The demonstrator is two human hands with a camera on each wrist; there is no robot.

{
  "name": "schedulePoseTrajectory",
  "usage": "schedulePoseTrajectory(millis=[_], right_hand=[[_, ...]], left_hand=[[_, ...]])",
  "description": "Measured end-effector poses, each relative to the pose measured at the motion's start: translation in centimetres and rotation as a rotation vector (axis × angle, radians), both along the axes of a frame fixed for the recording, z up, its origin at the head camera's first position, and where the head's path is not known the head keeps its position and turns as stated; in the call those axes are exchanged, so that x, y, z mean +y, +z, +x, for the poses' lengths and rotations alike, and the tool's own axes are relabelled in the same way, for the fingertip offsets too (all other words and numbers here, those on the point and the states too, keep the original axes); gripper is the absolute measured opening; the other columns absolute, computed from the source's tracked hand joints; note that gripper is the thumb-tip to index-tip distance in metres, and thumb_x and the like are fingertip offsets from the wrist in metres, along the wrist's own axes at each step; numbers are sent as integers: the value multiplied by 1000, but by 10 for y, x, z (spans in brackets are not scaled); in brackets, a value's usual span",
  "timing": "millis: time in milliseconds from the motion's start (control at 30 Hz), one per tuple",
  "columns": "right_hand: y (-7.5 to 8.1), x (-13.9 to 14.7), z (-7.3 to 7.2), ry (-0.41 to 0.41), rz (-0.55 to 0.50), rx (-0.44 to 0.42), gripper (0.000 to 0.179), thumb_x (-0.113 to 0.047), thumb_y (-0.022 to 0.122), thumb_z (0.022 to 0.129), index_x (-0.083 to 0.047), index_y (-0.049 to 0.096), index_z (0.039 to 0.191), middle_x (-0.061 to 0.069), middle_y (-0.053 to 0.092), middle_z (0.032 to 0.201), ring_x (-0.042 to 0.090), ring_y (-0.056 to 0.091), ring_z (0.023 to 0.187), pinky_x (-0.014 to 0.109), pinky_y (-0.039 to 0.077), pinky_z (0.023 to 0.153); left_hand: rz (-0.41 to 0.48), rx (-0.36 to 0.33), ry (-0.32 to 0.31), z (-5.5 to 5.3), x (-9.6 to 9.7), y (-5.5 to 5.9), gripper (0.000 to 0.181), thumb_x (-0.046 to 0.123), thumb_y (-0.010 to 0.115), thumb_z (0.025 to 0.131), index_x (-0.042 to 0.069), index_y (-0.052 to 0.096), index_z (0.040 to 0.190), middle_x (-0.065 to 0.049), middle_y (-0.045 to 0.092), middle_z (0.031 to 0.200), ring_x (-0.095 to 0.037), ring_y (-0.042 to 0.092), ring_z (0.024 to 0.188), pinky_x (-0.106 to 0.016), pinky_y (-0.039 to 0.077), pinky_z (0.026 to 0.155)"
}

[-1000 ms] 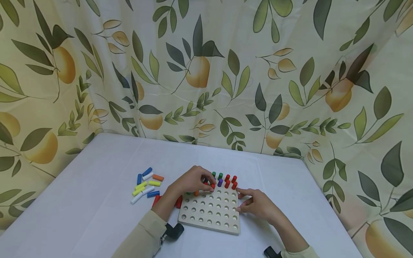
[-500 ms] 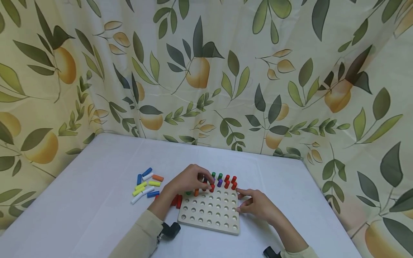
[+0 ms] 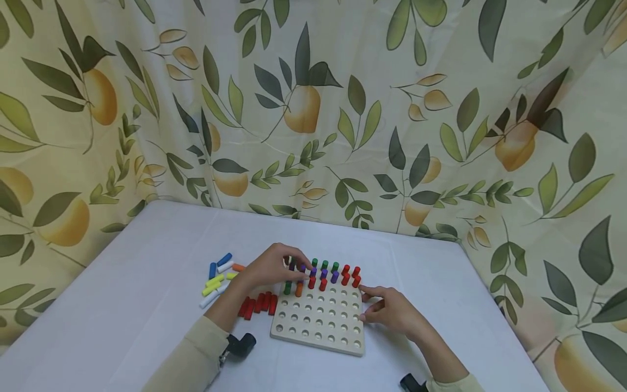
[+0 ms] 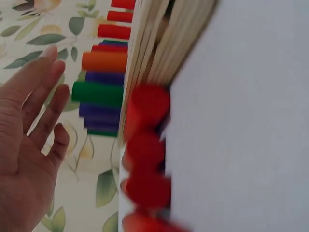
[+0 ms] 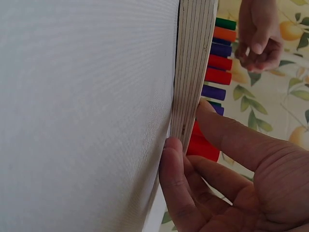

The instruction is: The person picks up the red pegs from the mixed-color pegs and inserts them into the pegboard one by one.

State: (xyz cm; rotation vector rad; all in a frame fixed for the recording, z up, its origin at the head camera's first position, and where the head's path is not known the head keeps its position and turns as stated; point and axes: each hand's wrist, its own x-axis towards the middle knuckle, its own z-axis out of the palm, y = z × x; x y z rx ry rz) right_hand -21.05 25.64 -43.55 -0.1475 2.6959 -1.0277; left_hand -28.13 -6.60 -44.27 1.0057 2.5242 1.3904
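A pale wooden pegboard (image 3: 318, 326) with rows of round holes lies on the table. Coloured pegs stand upright in its back rows, among them a green peg (image 3: 287, 288), an orange peg (image 3: 299, 289) and a red peg (image 3: 323, 285). My left hand (image 3: 274, 267) hovers over the board's back left corner, partly hiding pegs there. The left wrist view shows this hand (image 4: 29, 121) apart from the pegs, fingers loosely extended around nothing. My right hand (image 3: 392, 313) holds the board's right edge; in the right wrist view its thumb (image 5: 227, 130) touches the upper side.
Red pegs (image 3: 258, 303) lie close against the board's left side. Further left are loose blue, white, orange and yellow pegs (image 3: 214, 282), partly behind the left arm. A white cloth (image 3: 122, 305) covers the table, and a patterned curtain (image 3: 362, 120) hangs behind it.
My left hand has let go of the red peg, which now stands in the third row, and has moved left and back. More pegs show. The right hand stays at the board's edge.
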Motion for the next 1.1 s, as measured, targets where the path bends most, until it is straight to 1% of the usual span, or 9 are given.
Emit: schedulePoseTrajectory(millis=[133, 300, 367, 433, 600, 733, 800, 967, 1100], right_hand=[[0, 0, 0, -2, -2, 0, 68, -11, 91, 78, -3, 64, 140, -2, 66, 106, 17, 59, 78, 33, 49, 67], [-1, 0, 0, 0, -20, -5, 69, -9, 91, 77, -4, 64, 141, -1, 66, 107, 18, 59, 77, 32, 49, 66], [-1, 0, -1, -4, -17, -5, 70, -10, 92, 77, -5, 64, 141, -1, 66, 107, 18, 59, 77, 33, 49, 66], [-1, 0, -1, -7, -6, -3, 69, -10, 92, 77, -5, 64, 140, -1, 67, 107, 17, 59, 77, 33, 49, 66], [1, -1, -1, -15, 9, -1, 69, -11, 92, 77, -5, 64, 140, -1, 67, 107, 17, 59, 78, 34, 49, 67], [2, -1, -1, -15, -6, -10, 70, -10, 91, 77, -5, 64, 141, -1, 66, 107, 18, 58, 77, 34, 48, 66], [2, -1, -1, -18, -10, -14, 70, -10, 91, 77, -5, 64, 141, -1, 66, 107, 18, 59, 77, 33, 49, 66], [1, -2, -1, -27, -1, -16, 69, -11, 92, 77, -5, 64, 141, -1, 67, 107, 18, 58, 78, 33, 50, 67], [1, -3, -1, -31, 2, -18, 69, -11, 91, 77, -5, 64, 140, 0, 67, 107, 18, 58, 78, 33, 50, 67]], left_hand=[[-2, 17, -13, 1, -15, 1, 19, 19, 84, 90, 16, 80, 108, 3, 74, 100, -18, 63, 93, -42, 47, 87], [-25, 13, 11, 5, -39, -1, 17, 17, 84, 89, 18, 81, 106, 10, 74, 100, -14, 63, 92, -42, 46, 86], [-37, 4, 28, 8, -48, -3, 16, 17, 84, 89, 20, 81, 104, 13, 73, 98, -14, 63, 91, -42, 46, 86], [-45, -2, 33, 10, -57, -4, 16, 17, 84, 89, 20, 81, 104, 12, 74, 98, -13, 64, 90, -43, 46, 86], [-41, -39, 24, 13, -84, -9, 18, 20, 83, 90, 16, 80, 107, 6, 75, 100, -15, 65, 90, -45, 48, 86], [-64, -77, 15, 21, -104, -9, 17, 20, 83, 91, 17, 80, 107, 7, 75, 100, -16, 66, 90, -44, 49, 86], [-94, -81, 9, 26, -112, -7, 16, 19, 82, 91, 17, 80, 107, 9, 75, 101, -16, 66, 90, -43, 49, 86], [-130, -95, 11, 37, -130, -4, 19, 18, 84, 88, 15, 80, 106, 10, 74, 101, -16, 66, 86, -37, 50, 78], [-150, -104, 19, 43, -140, -7, 21, 17, 86, 86, 15, 81, 106, 8, 74, 100, -16, 65, 82, -31, 51, 69]])
